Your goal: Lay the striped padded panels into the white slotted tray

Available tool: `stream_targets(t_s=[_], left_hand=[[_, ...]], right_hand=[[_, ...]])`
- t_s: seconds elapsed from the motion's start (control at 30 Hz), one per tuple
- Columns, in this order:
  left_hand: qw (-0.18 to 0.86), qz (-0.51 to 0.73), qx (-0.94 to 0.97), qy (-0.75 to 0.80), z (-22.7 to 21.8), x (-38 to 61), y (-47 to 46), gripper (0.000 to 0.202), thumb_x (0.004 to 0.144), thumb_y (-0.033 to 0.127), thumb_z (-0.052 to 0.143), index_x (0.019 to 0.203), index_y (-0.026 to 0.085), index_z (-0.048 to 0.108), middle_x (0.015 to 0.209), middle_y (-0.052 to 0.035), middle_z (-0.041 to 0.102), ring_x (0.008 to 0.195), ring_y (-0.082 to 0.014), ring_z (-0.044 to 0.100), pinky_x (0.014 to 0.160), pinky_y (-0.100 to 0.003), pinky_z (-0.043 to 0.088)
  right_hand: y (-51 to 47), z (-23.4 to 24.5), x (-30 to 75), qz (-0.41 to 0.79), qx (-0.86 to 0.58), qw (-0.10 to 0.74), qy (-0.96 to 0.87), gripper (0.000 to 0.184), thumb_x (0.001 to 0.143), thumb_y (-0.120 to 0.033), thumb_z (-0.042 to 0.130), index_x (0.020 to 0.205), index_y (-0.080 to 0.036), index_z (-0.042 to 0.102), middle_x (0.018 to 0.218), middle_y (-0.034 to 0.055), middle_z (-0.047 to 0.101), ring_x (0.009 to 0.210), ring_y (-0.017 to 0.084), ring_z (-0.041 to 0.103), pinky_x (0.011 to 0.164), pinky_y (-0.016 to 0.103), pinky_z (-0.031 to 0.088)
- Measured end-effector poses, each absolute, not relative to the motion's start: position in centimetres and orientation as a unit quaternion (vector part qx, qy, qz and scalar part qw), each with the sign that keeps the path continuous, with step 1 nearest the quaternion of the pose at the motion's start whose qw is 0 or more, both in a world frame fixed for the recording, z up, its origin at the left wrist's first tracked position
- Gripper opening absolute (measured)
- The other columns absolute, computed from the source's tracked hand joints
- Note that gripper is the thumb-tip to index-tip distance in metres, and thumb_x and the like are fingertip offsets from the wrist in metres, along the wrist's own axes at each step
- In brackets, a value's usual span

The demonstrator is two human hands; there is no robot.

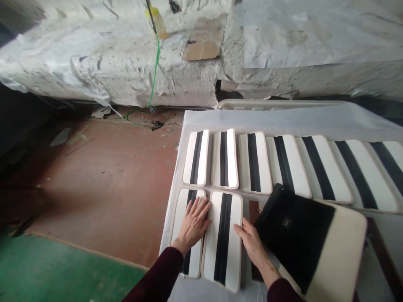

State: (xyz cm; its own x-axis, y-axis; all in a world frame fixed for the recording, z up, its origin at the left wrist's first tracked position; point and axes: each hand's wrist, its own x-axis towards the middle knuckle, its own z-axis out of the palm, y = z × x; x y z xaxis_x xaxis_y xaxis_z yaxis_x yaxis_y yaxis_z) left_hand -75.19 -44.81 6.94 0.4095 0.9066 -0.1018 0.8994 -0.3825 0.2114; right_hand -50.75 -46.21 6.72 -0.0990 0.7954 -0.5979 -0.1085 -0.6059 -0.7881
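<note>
My left hand (194, 220) lies flat with fingers spread on a white panel (179, 218) that has a black central stripe and pale piped edges. Beside it, a matching striped panel (209, 247) sits on the sheet. My right hand (253, 247) holds that panel's right edge, thumb on top; its other fingers are partly hidden. To the right, a black-and-cream bag (296, 226) with a small label lies at an angle, overlapping the back row. A brown strip (254, 209) with a small metal piece shows between that bag and my right hand.
Several more striped panels (224, 159) line the back of the table, which a white sheet (201, 119) covers. Beyond are a paper-covered bench (119, 71), a yellow-capped bottle (159, 25), cardboard (206, 40) and a green cord (155, 73). The red floor (103, 188) lies left.
</note>
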Motion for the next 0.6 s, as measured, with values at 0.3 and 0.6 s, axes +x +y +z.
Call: stream_targets(t_s=[0.3,0.6], left_hand=[[0.071,-0.003,0.858,0.508,5.5,-75.0,-44.3,0.065,0.100,0.040,0.048,0.158,0.024,0.024,0.164,-0.0002,0.015,0.152,-0.0298,0.013,0.120,-0.051,0.028],[0.037,-0.011,0.882,0.469,4.9,-74.9,-43.8,0.074,0.099,0.061,0.037,0.158,0.020,0.021,0.164,-0.0032,0.017,0.152,-0.0285,0.013,0.121,-0.045,0.027]], right_hand=[[-45.0,4.8,-51.6,0.676,-0.588,0.303,-0.325,0.030,0.085,-0.041,0.061,0.105,-0.019,0.060,0.106,0.0128,0.077,0.099,0.031,0.070,0.094,0.048,0.050],[-44.3,4.4,-50.8,0.633,-0.609,0.209,-0.431,0.032,0.087,-0.042,0.048,0.104,-0.017,0.057,0.105,0.0162,0.074,0.102,0.031,0.068,0.093,0.045,0.050]])
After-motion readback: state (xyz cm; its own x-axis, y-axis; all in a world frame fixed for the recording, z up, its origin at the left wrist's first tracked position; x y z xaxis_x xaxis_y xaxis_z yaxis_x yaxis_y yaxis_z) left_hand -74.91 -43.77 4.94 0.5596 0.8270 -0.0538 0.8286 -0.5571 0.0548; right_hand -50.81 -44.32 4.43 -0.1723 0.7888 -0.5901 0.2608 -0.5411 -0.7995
